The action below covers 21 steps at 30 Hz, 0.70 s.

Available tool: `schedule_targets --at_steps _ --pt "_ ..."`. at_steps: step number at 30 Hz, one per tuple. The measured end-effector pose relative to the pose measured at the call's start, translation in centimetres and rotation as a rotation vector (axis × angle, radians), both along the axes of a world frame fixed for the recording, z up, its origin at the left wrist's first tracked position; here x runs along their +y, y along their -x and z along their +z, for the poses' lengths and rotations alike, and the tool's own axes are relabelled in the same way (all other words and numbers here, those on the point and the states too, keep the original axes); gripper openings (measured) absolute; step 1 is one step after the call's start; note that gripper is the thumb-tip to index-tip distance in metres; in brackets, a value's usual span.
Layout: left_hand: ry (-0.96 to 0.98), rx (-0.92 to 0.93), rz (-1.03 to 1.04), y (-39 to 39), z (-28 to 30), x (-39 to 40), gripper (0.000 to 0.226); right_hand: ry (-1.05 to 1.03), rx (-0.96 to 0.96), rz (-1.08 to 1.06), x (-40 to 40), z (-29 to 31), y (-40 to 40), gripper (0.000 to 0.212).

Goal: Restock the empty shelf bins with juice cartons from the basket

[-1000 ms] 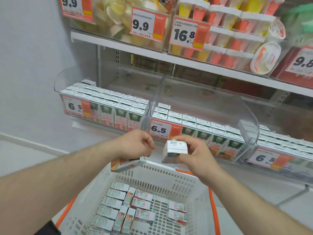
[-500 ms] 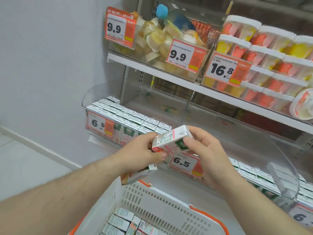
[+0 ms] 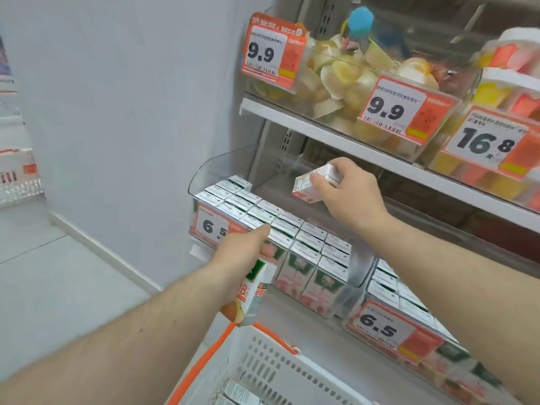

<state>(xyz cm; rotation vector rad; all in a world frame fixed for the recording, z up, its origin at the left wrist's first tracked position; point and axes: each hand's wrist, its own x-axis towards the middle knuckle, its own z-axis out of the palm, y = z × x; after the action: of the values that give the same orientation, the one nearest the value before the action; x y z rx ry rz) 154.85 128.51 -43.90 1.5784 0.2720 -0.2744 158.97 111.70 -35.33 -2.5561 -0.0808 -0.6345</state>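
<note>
We see both hands apart, each gripping its own carton. Right hand [image 3: 347, 197] is up inside the left clear shelf bin [image 3: 210, 168], above its bare rear part, fingers curled round a pink-and-white juice carton [image 3: 309, 185] held tilted, one end pointing left. We can't tell if that carton touches the bin floor; it looks held clear above it.

Left hand [image 3: 242, 252] sits lower, in front of the same bin's front edge, fist wrapped round the top of a second carton [image 3: 251, 290], which hangs tilted down toward the basket rim. Its knuckles are just beside the front row of stocked cartons [image 3: 292, 229].

That bin's front and middle rows are filled with upright cartons, silver tops showing; the back right part is open. A 6.5 price tag [image 3: 213, 226] is on its front, partly covered by the left hand.

The next bin to the right [image 3: 391, 293] also holds rows of cartons, with its own 6.5 tag [image 3: 380, 325].

White slotted basket [image 3: 277, 372] with orange handle [image 3: 204, 361] is at bottom centre, below the left hand; a few cartons in the basket [image 3: 236, 393] show at the frame edge.

Upper shelf [image 3: 336, 141] carries clear bins of fruit cups, tags reading 9.9 and 16.8. Plain wall on the left.
</note>
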Motion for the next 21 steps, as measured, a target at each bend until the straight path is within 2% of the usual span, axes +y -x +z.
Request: schedule_targets --at_steps 3,8,13,17,21 --pt "0.039 0.057 0.005 -0.6 -0.6 0.0 0.050 0.193 0.070 -0.058 0.8 -1.7 -4.5 0.039" --pt "0.100 0.041 0.076 -1.5 -1.2 -0.6 0.041 0.044 0.322 -0.096 3.2 -3.9 -10.1 0.054" --pt "0.096 0.057 0.033 -2.0 -1.5 -0.2 0.041 0.056 0.460 -0.039 5.8 -5.0 -13.4 0.039" --pt "0.128 0.053 0.039 -2.0 -1.6 -0.3 0.037 -0.020 0.592 0.004 6.7 -5.9 -14.6 0.057" --pt "0.158 0.055 0.060 -2.0 -1.7 -0.5 0.035 -0.273 0.787 0.044 7.3 -6.1 -14.6 0.061"
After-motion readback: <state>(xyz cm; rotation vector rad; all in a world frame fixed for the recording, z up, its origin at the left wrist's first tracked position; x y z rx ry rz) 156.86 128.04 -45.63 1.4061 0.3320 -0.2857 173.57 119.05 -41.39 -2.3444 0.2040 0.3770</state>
